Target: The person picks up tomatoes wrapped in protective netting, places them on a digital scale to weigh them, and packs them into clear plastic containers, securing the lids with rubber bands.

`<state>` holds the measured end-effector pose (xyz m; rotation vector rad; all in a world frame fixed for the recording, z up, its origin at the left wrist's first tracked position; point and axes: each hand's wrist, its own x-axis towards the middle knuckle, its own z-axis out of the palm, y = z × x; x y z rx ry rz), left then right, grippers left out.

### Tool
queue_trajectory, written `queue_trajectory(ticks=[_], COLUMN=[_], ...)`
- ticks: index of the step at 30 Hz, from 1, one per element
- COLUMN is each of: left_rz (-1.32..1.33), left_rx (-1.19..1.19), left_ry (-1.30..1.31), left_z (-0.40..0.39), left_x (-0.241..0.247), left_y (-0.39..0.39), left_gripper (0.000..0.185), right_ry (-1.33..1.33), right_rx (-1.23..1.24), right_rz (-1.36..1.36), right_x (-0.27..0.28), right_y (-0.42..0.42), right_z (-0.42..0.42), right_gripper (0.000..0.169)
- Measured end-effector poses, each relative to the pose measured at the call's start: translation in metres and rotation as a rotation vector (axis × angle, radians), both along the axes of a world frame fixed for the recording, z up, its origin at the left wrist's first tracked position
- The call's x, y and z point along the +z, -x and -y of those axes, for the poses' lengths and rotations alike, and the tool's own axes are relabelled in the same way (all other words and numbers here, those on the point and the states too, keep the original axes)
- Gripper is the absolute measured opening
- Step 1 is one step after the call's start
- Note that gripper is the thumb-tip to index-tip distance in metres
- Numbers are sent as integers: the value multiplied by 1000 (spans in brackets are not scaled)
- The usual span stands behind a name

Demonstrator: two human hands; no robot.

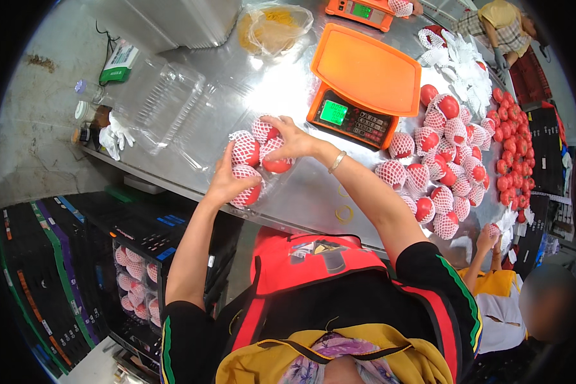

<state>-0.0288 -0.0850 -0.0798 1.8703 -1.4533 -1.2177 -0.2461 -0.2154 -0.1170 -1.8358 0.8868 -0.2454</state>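
Note:
Before me, four tomatoes in white foam nets sit close together in a clear plastic tray (273, 185) near the table's front edge. My left hand (226, 180) presses against the left side of the group, its thumb over the lower netted tomato (245, 196) and its fingers along the upper left netted tomato (243, 148). My right hand (292, 139) reaches over from the right, spanning the top netted tomato (264, 129) and the right-hand netted tomato (277, 164). Its palm hides part of them.
An orange scale (364, 67) with a lit display stands right of my hands. Netted tomatoes (444, 163) are heaped beyond it, with bare tomatoes (511, 149) farther right. Empty clear containers (165, 105) lie left. A co-worker's hand (487, 237) holds a netted item. Yellow rubber bands (344, 214) lie nearby.

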Motion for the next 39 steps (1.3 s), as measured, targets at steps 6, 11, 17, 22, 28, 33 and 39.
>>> queue_trajectory(ticks=[6,11,17,22,28,33,39], left_rz=[-151,-349,-128,258,454,365,161], left_rx=[46,-42,-125,-45,-111,-60,191], left_ry=[72,79,246,318,433,495,582], left_z=[5,16,27,1,-49,-53,-65], left_x=[-9,-19,-21,5,-5,-10,-6], left_y=[10,0,1,25,50,49,50], left_gripper=[114,107,99,93,76,69,44], right_ry=[333,585,775,758,436,-462,-492], right_rx=[-119,-259,-288,-469,-506,-492,-369], right_rz=[-95,5,-29,69,-29,45,402], right_x=[10,0,12,33,-8,4,9], right_y=[13,22,16,11,-34,-71,-39], right_z=[-35,-64,-73,-25,76,116,103], right_gripper=[80,56,45,36,47,71,74])
